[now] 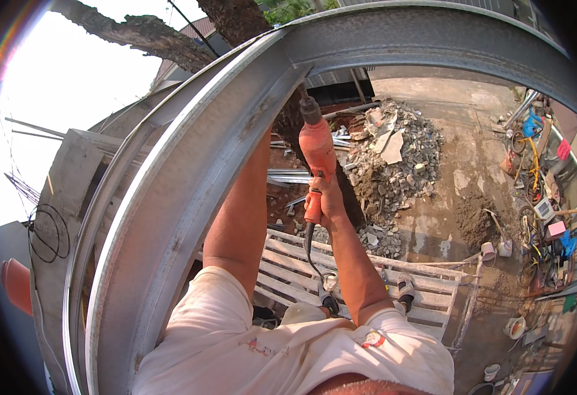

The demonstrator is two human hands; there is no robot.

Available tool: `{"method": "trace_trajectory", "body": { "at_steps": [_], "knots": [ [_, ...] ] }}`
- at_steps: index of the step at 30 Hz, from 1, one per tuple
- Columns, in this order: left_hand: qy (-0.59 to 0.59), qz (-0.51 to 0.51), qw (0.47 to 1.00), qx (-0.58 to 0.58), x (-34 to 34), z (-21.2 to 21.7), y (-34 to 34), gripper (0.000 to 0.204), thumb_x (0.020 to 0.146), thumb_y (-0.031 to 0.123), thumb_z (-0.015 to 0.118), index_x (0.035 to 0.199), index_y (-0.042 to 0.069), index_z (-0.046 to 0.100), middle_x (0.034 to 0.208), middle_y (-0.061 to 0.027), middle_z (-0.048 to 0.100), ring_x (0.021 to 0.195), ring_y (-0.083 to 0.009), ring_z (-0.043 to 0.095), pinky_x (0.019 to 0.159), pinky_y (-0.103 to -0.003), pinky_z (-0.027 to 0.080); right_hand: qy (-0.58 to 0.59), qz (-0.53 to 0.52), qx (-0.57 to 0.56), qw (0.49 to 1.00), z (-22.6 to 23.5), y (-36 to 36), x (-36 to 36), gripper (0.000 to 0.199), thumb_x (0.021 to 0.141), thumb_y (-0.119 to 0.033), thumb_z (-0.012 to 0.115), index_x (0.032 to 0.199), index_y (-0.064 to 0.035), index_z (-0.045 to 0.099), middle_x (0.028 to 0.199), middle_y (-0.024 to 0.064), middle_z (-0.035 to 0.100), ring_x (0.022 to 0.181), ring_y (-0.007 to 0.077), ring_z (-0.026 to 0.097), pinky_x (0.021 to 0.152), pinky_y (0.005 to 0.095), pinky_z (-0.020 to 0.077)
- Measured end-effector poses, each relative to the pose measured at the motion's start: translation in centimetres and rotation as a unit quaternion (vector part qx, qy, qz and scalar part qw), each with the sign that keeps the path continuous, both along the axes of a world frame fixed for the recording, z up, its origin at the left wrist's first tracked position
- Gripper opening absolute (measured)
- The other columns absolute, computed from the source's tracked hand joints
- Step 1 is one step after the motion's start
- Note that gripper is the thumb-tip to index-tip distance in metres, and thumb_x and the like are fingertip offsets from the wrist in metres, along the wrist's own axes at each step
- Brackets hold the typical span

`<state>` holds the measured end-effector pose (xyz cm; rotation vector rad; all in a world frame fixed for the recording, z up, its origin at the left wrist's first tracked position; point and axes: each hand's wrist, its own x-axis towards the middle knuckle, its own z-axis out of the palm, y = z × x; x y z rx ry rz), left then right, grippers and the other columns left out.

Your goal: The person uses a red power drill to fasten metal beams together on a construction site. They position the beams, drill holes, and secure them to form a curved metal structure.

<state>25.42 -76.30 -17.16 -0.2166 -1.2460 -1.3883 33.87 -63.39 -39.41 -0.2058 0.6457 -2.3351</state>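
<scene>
My right hand is wrapped round the rear grip of an orange-red power drill. The drill points up and away from me, with its dark chuck close below the corner where two grey steel beams meet. Whether the bit touches the steel I cannot tell. A black power cord hangs from the drill's handle. My left forearm reaches up behind the slanting beam, which hides my left hand.
I stand on a slatted platform above the ground. A tree trunk rises behind the drill. Beyond lies a rubble heap; at right are scattered tools, cables and a bucket. A concrete wall with looped black cable stands left.
</scene>
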Motion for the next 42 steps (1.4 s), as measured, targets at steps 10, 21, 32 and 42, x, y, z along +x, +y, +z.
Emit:
{"method": "trace_trajectory", "body": {
  "at_steps": [10,21,32,42],
  "knots": [
    [-0.001,0.004,1.000,-0.003,0.2,0.0,0.4,0.070,0.091,0.060,0.049,0.135,0.006,0.044,0.133,-0.0156,0.050,0.124,-0.0308,0.049,0.102,-0.048,0.043,-0.017,-0.016,-0.057,0.998,3.8,1.0,-1.2,0.045,0.079,-0.016,0.065,0.118,-0.0116,0.045,0.082,0.0049,0.050,0.054,0.0149,0.056,0.045,0.0311,0.0510],
    [-0.018,0.018,1.000,0.000,0.8,-0.1,-1.5,0.072,0.091,0.063,0.049,0.136,0.007,0.042,0.134,-0.0158,0.048,0.125,-0.0313,0.048,0.103,-0.049,0.043,0.030,-0.182,0.009,0.983,1.0,10.4,-8.8,0.058,0.076,-0.021,0.071,0.127,-0.0162,0.043,0.089,0.0033,0.051,0.053,0.0128,0.055,0.041,0.0279,0.0486],
    [-0.014,0.028,0.999,0.010,1.5,-0.4,-1.5,0.075,0.091,0.066,0.048,0.137,0.007,0.041,0.136,-0.0159,0.047,0.127,-0.0318,0.047,0.103,-0.050,0.042,-0.022,-0.046,0.081,0.995,-7.1,10.5,-2.1,0.069,0.078,-0.030,0.074,0.134,-0.0130,0.039,0.092,0.0064,0.052,0.051,0.0154,0.057,0.044,0.0311,0.0509],
    [-0.008,0.029,0.998,0.048,3.3,-3.5,-0.8,0.078,0.091,0.068,0.048,0.139,0.008,0.040,0.137,-0.0160,0.046,0.127,-0.0323,0.047,0.104,-0.050,0.042,-0.023,-0.017,0.105,0.994,-10.8,13.9,-4.5,0.059,0.077,-0.031,0.075,0.121,-0.0114,0.041,0.079,0.0037,0.051,0.053,0.0154,0.056,0.044,0.0313,0.0513]
  ]
}}
